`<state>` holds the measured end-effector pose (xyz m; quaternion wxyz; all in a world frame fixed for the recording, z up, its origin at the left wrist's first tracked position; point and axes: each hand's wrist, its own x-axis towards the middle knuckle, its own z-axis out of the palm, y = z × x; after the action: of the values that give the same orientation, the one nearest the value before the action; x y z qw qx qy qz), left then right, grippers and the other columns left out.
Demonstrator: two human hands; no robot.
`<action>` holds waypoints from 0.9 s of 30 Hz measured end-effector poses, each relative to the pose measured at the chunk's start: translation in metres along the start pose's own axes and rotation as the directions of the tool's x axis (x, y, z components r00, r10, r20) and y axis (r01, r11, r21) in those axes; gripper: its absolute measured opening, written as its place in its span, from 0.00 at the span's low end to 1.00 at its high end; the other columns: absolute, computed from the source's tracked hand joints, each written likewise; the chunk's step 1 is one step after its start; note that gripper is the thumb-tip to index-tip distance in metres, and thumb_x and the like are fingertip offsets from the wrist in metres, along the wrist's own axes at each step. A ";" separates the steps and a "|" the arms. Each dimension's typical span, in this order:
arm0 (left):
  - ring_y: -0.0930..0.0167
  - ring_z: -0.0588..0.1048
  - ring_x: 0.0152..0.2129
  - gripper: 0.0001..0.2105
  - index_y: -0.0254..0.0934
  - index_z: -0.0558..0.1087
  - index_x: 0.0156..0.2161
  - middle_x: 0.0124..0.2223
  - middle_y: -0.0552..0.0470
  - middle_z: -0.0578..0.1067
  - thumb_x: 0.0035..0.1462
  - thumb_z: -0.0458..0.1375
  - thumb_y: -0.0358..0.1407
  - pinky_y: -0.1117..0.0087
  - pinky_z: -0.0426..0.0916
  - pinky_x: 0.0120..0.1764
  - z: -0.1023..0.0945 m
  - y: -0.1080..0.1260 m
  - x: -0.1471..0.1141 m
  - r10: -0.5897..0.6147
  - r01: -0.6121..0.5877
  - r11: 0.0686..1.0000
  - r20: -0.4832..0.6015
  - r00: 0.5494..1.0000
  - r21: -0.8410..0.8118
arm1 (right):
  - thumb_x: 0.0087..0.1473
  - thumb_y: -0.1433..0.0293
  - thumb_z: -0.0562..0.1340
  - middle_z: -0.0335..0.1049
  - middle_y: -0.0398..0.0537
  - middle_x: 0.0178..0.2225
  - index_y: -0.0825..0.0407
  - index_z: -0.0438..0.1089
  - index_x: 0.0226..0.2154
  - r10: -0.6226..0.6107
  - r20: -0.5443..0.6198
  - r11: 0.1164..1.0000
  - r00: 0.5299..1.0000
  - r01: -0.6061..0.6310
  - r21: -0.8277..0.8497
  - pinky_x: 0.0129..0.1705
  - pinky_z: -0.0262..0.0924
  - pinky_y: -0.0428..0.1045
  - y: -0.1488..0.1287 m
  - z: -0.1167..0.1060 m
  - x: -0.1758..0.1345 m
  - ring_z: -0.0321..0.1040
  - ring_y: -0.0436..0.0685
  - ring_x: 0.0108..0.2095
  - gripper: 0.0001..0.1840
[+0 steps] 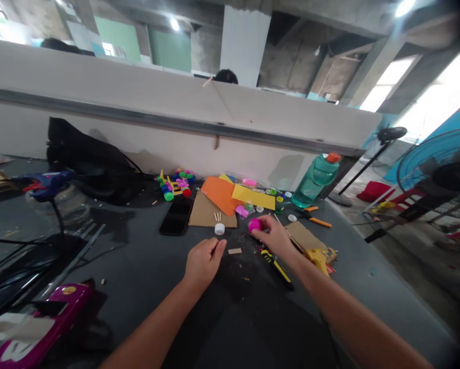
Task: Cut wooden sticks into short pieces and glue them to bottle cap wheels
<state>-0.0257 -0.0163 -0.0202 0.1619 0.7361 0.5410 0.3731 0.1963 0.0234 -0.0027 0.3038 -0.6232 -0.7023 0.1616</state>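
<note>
A bright pink bottle cap is pinched between the thumb and fingers of my right hand, above the dark table. My left hand is closed with its thumb against the curled fingers; what it holds, if anything, is hidden. Just beyond that thumb is a white bottle cap, at the edge of a brown cardboard piece. Several short wooden sticks lie on the cardboard. Between my hands is a small flat wooden piece. A yellow and black utility knife rests below my right hand.
Orange paper, yellow paper and loose caps lie at the back. A phone and small colourful toy cars are left of them. A green bottle stands right, near orange-handled pliers. A glue gun lies beside my right forearm.
</note>
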 end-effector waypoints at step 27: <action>0.72 0.73 0.30 0.12 0.36 0.70 0.43 0.38 0.50 0.74 0.54 0.55 0.38 0.69 0.69 0.35 0.008 -0.001 0.008 -0.042 0.301 0.825 0.478 0.877 -0.479 | 0.43 0.73 0.63 0.69 0.42 0.33 0.49 0.63 0.38 -0.033 0.085 0.865 0.996 -0.014 0.502 0.33 0.60 0.46 -0.010 0.040 -0.067 0.66 0.52 0.31 0.16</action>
<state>-0.0200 -0.0068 -0.0231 0.5160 0.6727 0.4275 0.3137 0.1665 -0.0373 -0.0424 0.4238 -0.5113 -0.6524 0.3653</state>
